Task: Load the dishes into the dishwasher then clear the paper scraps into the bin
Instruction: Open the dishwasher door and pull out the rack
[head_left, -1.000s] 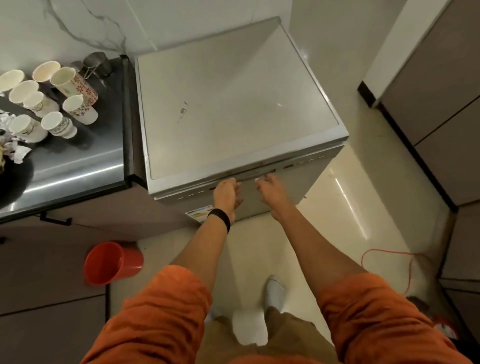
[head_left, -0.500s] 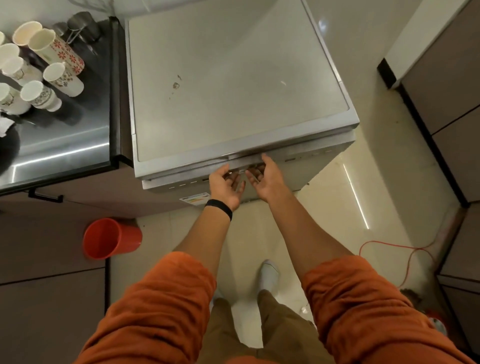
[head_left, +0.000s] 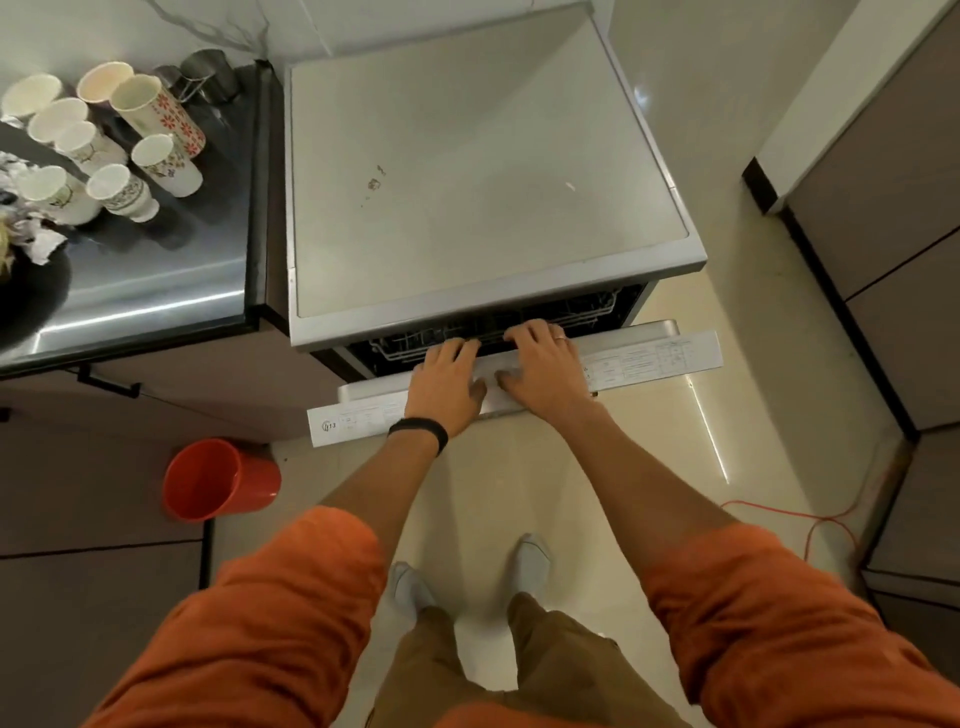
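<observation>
A silver dishwasher (head_left: 467, 171) stands in front of me with its door (head_left: 649, 353) tipped partly down. A wire rack (head_left: 571, 309) shows in the dark gap. My left hand (head_left: 449, 384) and my right hand (head_left: 540, 369) both grip the door's top edge, fingers curled over it. Several patterned cups (head_left: 166, 161) stand on the dark counter (head_left: 156, 270) at the left. Crumpled paper scraps (head_left: 39, 241) lie at the counter's left edge. A red bin (head_left: 213, 480) stands on the floor below the counter.
Two steel cups (head_left: 208, 75) stand at the counter's back. An orange cable (head_left: 810, 519) runs over the pale floor at the right. Brown cabinets (head_left: 893, 218) line the right side. My feet stand just before the door.
The dishwasher door was closed with my fingers at its handle; now it has swung partly down and the rack shows. Both hands have come down with the door's edge.
</observation>
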